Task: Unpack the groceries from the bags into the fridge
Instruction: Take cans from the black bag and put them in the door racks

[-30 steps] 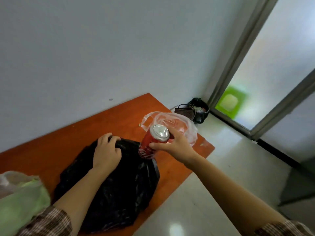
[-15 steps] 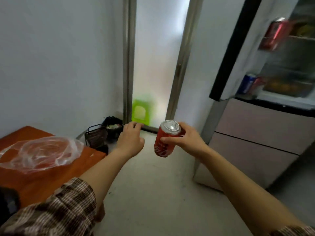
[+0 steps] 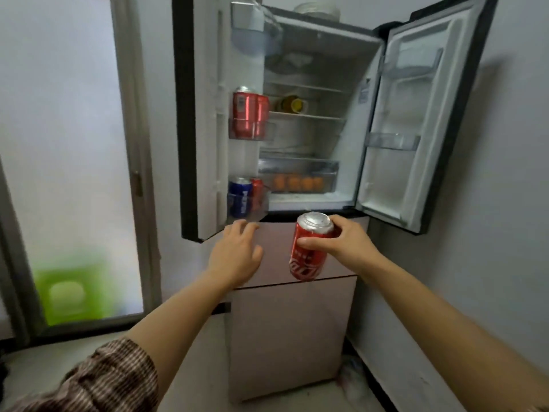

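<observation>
My right hand grips a red soda can, tilted slightly, just below the open upper compartment of the fridge. My left hand hovers empty with fingers spread, left of the can and under the left fridge door. That door's middle shelf holds two red cans. Its lower shelf holds a blue can and a red can. Inside, a bottle lies on a wire shelf and orange fruit fills a clear drawer.
The right fridge door stands open with bare shelves. Pink lower drawers of the fridge are shut. A frosted glass door with a green shape behind it is at the left. A grey wall runs along the right.
The view has swung from the table and bags to face the open fridge. My right hand has carried the red can toward it. My left hand has left the black bag and reaches forward.
</observation>
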`<state>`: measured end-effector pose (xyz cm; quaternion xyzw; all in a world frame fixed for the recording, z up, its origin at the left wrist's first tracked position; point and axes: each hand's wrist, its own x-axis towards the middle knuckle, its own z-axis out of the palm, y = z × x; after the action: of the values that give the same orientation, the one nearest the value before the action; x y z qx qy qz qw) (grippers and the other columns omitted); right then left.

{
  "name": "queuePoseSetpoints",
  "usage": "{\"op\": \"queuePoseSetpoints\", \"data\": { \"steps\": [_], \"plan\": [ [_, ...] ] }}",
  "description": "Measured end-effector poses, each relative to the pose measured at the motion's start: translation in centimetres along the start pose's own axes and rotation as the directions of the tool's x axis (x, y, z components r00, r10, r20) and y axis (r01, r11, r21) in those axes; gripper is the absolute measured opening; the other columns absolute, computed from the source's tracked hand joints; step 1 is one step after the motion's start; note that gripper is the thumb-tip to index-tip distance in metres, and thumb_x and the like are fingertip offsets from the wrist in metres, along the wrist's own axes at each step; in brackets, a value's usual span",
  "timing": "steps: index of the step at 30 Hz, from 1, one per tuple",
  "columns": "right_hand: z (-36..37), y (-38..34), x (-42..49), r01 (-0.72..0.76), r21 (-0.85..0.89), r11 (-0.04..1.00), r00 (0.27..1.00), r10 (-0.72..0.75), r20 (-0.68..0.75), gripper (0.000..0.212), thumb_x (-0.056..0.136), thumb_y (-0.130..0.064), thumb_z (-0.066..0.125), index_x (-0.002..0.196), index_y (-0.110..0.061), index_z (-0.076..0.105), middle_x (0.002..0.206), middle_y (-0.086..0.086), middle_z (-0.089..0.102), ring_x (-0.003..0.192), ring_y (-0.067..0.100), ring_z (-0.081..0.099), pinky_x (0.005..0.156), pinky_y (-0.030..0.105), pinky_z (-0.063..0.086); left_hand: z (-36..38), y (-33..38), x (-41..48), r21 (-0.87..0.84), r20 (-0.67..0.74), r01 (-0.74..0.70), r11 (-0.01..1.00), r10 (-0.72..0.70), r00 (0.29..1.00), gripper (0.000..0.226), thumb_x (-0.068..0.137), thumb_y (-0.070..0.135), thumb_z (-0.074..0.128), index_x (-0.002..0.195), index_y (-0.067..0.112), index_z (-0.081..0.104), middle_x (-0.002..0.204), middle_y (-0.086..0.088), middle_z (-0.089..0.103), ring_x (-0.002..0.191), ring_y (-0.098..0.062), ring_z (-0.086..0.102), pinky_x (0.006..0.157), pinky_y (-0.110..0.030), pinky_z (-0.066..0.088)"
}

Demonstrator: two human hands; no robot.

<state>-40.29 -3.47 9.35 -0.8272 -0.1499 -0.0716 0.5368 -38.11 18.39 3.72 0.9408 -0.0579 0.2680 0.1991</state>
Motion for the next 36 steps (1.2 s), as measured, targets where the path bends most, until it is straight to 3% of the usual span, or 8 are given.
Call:
{"op": "queuePoseSetpoints", "data": {
  "steps": [4, 11, 15, 20, 25, 30, 33, 36],
  "plan": [
    [-5.7, 1.4, 7.5, -0.004, -0.059, 0.998, 0.991, -0.003, -0.133, 0.058, 0.067, -0.038, 0.084, 0.117, -0.023, 0.060, 0.106, -0.008, 0.066, 0.097, 0.009, 0.062, 0.069, 0.020, 0.047, 4.0, 3.2, 10.7, -0.032, -0.003, -0.107, 0.994, 0.107, 0.994, 0.049, 0.094, 0.034, 0.047, 0.140, 0.020, 0.038, 0.148, -0.005, 0.034, 0.133, -0.023, 0.033, 0.101, -0.040, 0.040],
    [-13.1, 3.3, 17.1, -0.010, -0.075, 0.997, 0.950, -0.013, -0.312, 0.060, 0.071, -0.035, 0.083, 0.123, -0.020, 0.058, 0.110, -0.004, 0.063, 0.098, 0.014, 0.060, 0.066, 0.016, 0.046, 9.8, 9.6, 24.6, -0.156, 0.033, -0.203, 0.967, 0.211, 0.977, 0.051, 0.096, 0.034, 0.046, 0.143, 0.018, 0.036, 0.150, -0.006, 0.031, 0.137, -0.024, 0.028, 0.106, -0.041, 0.035],
    [-18.8, 3.6, 22.4, -0.002, -0.138, 0.990, 0.921, -0.053, -0.386, 0.060, 0.068, -0.042, 0.082, 0.121, -0.022, 0.060, 0.110, -0.008, 0.065, 0.099, 0.012, 0.061, 0.077, 0.023, 0.048, 13.0, 14.0, 30.9, -0.205, 0.012, -0.232, 0.951, 0.240, 0.971, 0.051, 0.097, 0.034, 0.043, 0.144, 0.019, 0.034, 0.153, -0.006, 0.028, 0.138, -0.025, 0.027, 0.108, -0.042, 0.034],
    [-26.1, 1.7, 29.2, 0.112, -0.096, 0.989, 0.885, -0.143, -0.442, 0.048, 0.074, -0.040, 0.079, 0.114, -0.020, 0.062, 0.100, -0.010, 0.066, 0.090, 0.003, 0.060, 0.066, 0.019, 0.045, 16.9, 19.1, 37.6, -0.278, -0.043, -0.296, 0.914, 0.296, 0.954, 0.049, 0.098, 0.037, 0.040, 0.145, 0.022, 0.032, 0.153, -0.001, 0.028, 0.140, -0.019, 0.023, 0.109, -0.040, 0.032],
    [-31.5, 0.2, 36.8, 0.192, -0.144, 0.971, 0.851, -0.238, -0.468, 0.054, 0.073, -0.044, 0.078, 0.117, -0.017, 0.061, 0.103, -0.007, 0.064, 0.090, 0.007, 0.059, 0.069, 0.021, 0.046, 18.9, 23.3, 44.5, -0.400, -0.088, -0.320, 0.859, 0.312, 0.946, 0.064, 0.094, 0.053, 0.045, 0.147, 0.022, 0.026, 0.153, 0.000, 0.028, 0.139, -0.016, 0.026, 0.108, -0.037, 0.032],
    [-34.0, 1.7, 43.7, 0.073, -0.210, 0.975, 0.860, -0.168, -0.481, 0.063, 0.073, -0.047, 0.078, 0.120, -0.010, 0.058, 0.116, 0.006, 0.065, 0.104, 0.025, 0.062, 0.083, 0.034, 0.052, 20.6, 25.1, 49.5, -0.542, -0.032, -0.205, 0.815, 0.224, 0.974, 0.099, 0.070, 0.073, 0.051, 0.151, 0.025, 0.018, 0.159, 0.002, 0.018, 0.144, -0.018, 0.021, 0.113, -0.041, 0.027],
    [-34.7, 3.4, 46.4, -0.035, -0.317, 0.948, 0.869, -0.128, -0.478, 0.060, 0.074, -0.049, 0.077, 0.114, -0.010, 0.056, 0.112, 0.009, 0.064, 0.103, 0.029, 0.063, 0.088, 0.040, 0.053, 22.2, 25.3, 50.1, -0.562, -0.035, -0.208, 0.801, 0.228, 0.973, 0.098, 0.067, 0.078, 0.047, 0.149, 0.028, 0.026, 0.156, 0.005, 0.025, 0.139, -0.013, 0.031, 0.111, -0.039, 0.034],
    [-35.5, 5.1, 48.1, -0.104, -0.361, 0.927, 0.888, -0.077, -0.453, 0.054, 0.074, -0.050, 0.077, 0.102, -0.014, 0.048, 0.108, 0.008, 0.062, 0.100, 0.030, 0.063, 0.087, 0.040, 0.054, 22.9, 25.8, 50.2, -0.570, -0.119, -0.253, 0.782, 0.226, 0.967, 0.087, 0.067, 0.075, 0.050, 0.139, 0.027, 0.040, 0.142, 0.008, 0.042, 0.116, -0.003, 0.043, 0.091, -0.026, 0.040]
  ]
}}
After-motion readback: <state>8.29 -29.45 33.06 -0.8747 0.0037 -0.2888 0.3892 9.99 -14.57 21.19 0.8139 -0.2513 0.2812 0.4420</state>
